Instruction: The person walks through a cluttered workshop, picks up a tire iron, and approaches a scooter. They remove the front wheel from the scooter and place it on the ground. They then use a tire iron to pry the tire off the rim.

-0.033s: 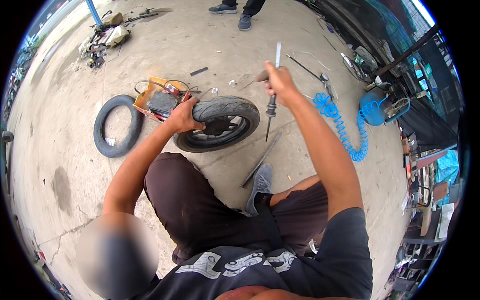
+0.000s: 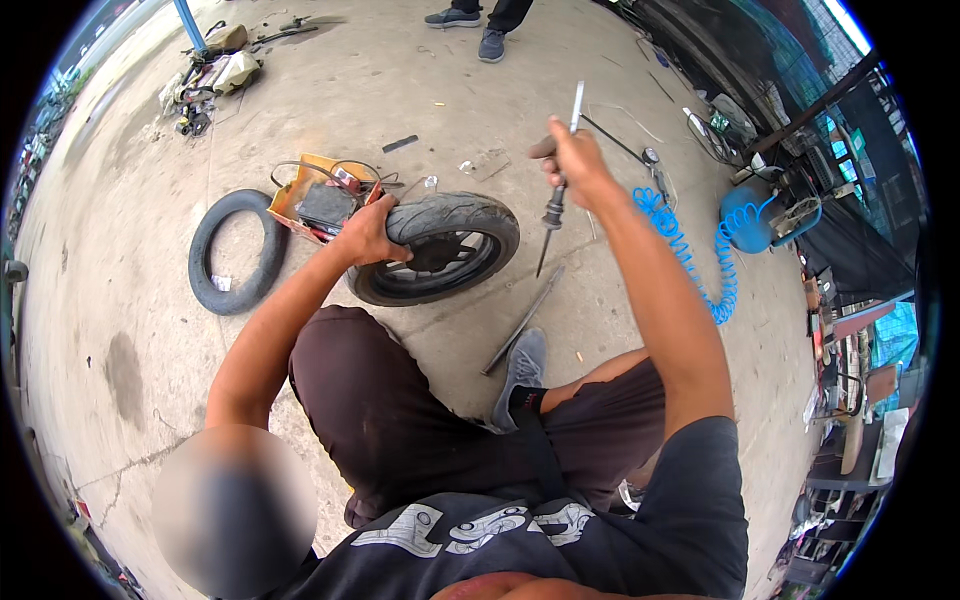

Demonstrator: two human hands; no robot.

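A motorcycle wheel with a black tyre (image 2: 455, 212) stands tilted in front of my knees. My left hand (image 2: 370, 235) is closed over its left side, with the thumb on the inner edge. Raised to the right of the wheel, my right hand (image 2: 580, 168) is closed around a long metal tool (image 2: 553, 212). A flat pale end sticks up above the fist, and a dark collar and thin spike point down below it. A brown rounded piece (image 2: 543, 148) juts from the left of the fist; whether it belongs to the same tool I cannot tell.
A black inner tube (image 2: 205, 245) lies left of a yellow box (image 2: 290, 200) with tools and cables. One metal bar (image 2: 522, 320) rests beside my shoe. A blue coiled air hose (image 2: 685, 265) and blue tank (image 2: 745, 220) are at right. Another person's shoes (image 2: 491, 45) stand at the far side.
My right hand has shifted slightly to the right with the metal tool, which leans a little more. My left hand and the wheel stay put.
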